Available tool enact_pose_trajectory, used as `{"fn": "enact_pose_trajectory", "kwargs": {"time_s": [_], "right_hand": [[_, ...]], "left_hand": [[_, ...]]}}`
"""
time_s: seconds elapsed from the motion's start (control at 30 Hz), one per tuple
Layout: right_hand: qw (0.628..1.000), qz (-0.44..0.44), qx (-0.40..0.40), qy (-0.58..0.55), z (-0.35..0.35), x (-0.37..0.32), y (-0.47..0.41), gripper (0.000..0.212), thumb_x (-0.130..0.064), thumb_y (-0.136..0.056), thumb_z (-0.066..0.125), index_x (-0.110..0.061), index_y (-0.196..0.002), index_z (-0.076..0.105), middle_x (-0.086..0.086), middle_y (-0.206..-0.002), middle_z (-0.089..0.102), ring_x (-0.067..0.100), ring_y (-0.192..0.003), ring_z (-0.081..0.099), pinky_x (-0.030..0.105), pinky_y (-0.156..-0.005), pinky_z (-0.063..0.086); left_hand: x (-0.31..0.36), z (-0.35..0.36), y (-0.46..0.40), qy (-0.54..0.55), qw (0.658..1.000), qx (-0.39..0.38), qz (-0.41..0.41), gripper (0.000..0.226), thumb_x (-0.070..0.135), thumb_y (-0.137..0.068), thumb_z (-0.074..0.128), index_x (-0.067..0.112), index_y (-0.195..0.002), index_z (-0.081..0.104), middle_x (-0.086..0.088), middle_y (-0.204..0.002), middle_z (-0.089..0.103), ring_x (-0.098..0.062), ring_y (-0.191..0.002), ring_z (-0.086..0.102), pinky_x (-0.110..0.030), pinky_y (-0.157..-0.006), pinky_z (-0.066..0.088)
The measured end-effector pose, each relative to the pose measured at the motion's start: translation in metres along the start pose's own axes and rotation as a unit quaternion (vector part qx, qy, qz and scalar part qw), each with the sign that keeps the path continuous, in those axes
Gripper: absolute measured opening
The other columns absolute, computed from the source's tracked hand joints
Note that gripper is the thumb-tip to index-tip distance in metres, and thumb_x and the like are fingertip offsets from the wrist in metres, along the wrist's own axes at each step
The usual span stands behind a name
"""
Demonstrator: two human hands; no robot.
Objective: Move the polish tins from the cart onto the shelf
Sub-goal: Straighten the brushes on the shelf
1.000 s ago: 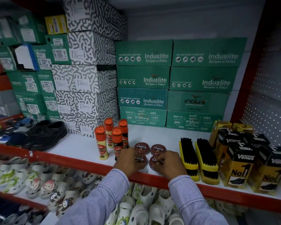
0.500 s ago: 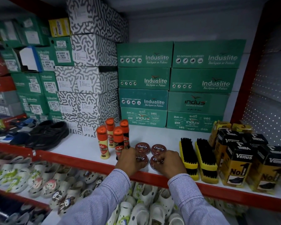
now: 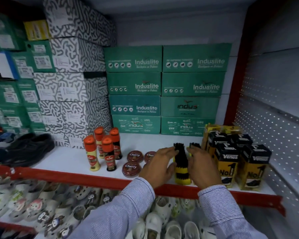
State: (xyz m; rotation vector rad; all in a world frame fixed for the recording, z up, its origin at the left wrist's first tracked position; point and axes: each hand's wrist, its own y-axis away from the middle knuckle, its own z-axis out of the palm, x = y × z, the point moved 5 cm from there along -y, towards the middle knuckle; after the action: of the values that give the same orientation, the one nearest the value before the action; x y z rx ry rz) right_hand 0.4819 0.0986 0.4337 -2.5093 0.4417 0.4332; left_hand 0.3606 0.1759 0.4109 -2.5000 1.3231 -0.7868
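Observation:
Three round brown "Cherry" polish tins lie flat on the white shelf (image 3: 71, 159): one at the front (image 3: 131, 169), one behind it (image 3: 135, 156), and one (image 3: 149, 155) partly covered by my left hand. My left hand (image 3: 158, 167) rests open against the left side of a yellow shoe brush with black bristles (image 3: 180, 163). My right hand (image 3: 202, 167) lies open on the brush's right side and covers a second brush (image 3: 194, 145), whose far end shows. Neither hand holds a tin. No cart is in view.
Orange-capped liquid polish bottles (image 3: 109, 152) stand left of the tins. Yellow-black Venus boxes (image 3: 231, 161) fill the right end, by a red upright (image 3: 238, 75). Green shoe boxes (image 3: 135, 85) line the back. Black shoes (image 3: 28, 149) sit at left; white clogs (image 3: 41, 204) lie below.
Both hands have left the front tins and moved right to the shoe brushes. The tins stay on the shelf. The camera has shifted closer and to the right.

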Motion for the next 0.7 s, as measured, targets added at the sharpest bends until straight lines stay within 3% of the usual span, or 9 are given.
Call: {"fn": "enact_pose_trajectory", "kwargs": {"time_s": [0.1, 0.27, 0.4, 0.53, 0.63, 0.7], "right_hand": [[0.997, 0.025, -0.057, 0.043, 0.003, 0.022, 0.008, 0.035, -0.004, -0.094, 0.049, -0.013, -0.124, 0.065, 0.011, -0.125, 0.064, 0.028, -0.112, 0.065, 0.036, -0.085, 0.056], [0.994, 0.043, -0.075, 0.060, 0.011, 0.028, 0.015, 0.034, -0.005, -0.093, 0.051, -0.016, -0.124, 0.061, 0.008, -0.124, 0.061, 0.027, -0.109, 0.066, 0.029, -0.074, 0.047], [0.996, 0.017, -0.078, 0.048, 0.005, 0.022, 0.015, 0.035, -0.001, -0.093, 0.050, -0.013, -0.122, 0.065, 0.009, -0.125, 0.065, 0.026, -0.113, 0.064, 0.032, -0.084, 0.054], [0.998, -0.048, 0.021, -0.027, -0.029, 0.017, 0.021, 0.044, -0.003, -0.094, 0.052, -0.016, -0.134, 0.064, 0.002, -0.145, 0.059, 0.020, -0.134, 0.055, 0.032, -0.111, 0.047], [0.987, -0.049, 0.152, -0.029, -0.068, 0.028, 0.024, 0.042, -0.007, -0.094, 0.054, -0.014, -0.134, 0.064, 0.002, -0.142, 0.062, 0.020, -0.136, 0.052, 0.031, -0.116, 0.035], [0.981, -0.033, 0.189, -0.006, -0.087, 0.044, 0.023, 0.043, -0.012, -0.097, 0.048, -0.012, -0.140, 0.057, 0.005, -0.147, 0.056, 0.023, -0.143, 0.044, 0.037, -0.121, 0.030]], "left_hand": [[0.015, 0.021, -0.009, -0.006, 0.999, -0.045, 0.025, 0.049, 0.011, -0.097, 0.054, 0.017, -0.146, 0.056, -0.006, -0.156, 0.051, -0.022, -0.146, 0.045, -0.028, -0.122, 0.033], [0.017, 0.023, -0.008, 0.006, 0.999, -0.040, 0.020, 0.045, 0.007, -0.093, 0.055, 0.015, -0.136, 0.065, -0.006, -0.139, 0.066, -0.023, -0.130, 0.061, -0.028, -0.112, 0.046], [0.019, 0.018, -0.005, 0.002, 0.998, -0.048, 0.028, 0.044, 0.006, -0.091, 0.053, 0.014, -0.133, 0.066, -0.006, -0.133, 0.069, -0.024, -0.122, 0.066, -0.033, -0.107, 0.052], [0.035, 0.014, -0.005, -0.026, 0.998, -0.012, 0.052, 0.052, 0.004, -0.091, 0.048, 0.017, -0.141, 0.059, -0.004, -0.146, 0.060, -0.022, -0.137, 0.055, -0.033, -0.117, 0.045], [0.066, 0.014, -0.012, -0.059, 0.993, 0.033, 0.097, 0.071, 0.003, -0.089, 0.049, 0.019, -0.157, 0.037, -0.001, -0.166, 0.036, -0.020, -0.156, 0.029, -0.035, -0.131, 0.022], [0.090, 0.017, -0.021, -0.080, 0.988, 0.040, 0.129, 0.083, 0.002, -0.086, 0.050, 0.018, -0.162, 0.021, 0.000, -0.172, 0.020, -0.019, -0.161, 0.014, -0.037, -0.131, 0.008]]}}
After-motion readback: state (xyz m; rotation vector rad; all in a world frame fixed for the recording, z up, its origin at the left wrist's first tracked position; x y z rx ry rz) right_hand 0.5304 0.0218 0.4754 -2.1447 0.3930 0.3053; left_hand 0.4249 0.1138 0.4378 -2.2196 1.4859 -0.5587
